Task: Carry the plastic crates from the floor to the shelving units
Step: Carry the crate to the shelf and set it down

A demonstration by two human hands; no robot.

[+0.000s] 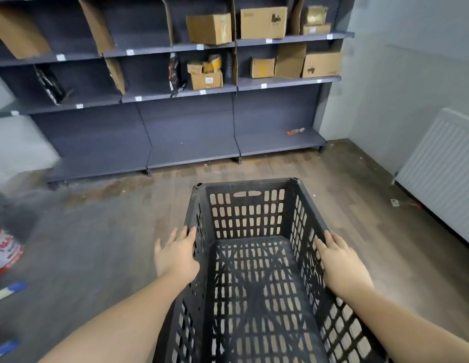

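An empty black plastic crate [250, 213] with slotted walls is held out in front of me above the wooden floor. My left hand [177, 254] presses flat against the outside of its left wall, fingers over the rim. My right hand [342, 260] grips the right rim. The grey shelving unit [191, 150] stands ahead against the wall; its wide bottom shelf is bare except for a small orange item [295, 131] at the right.
Cardboard boxes [263, 22] fill the upper shelves, mostly at the right. A white radiator [442, 174] lines the right wall. At the left edge sit a red-and-white bucket [4, 254] and blue-tipped objects [11, 289] on the floor.
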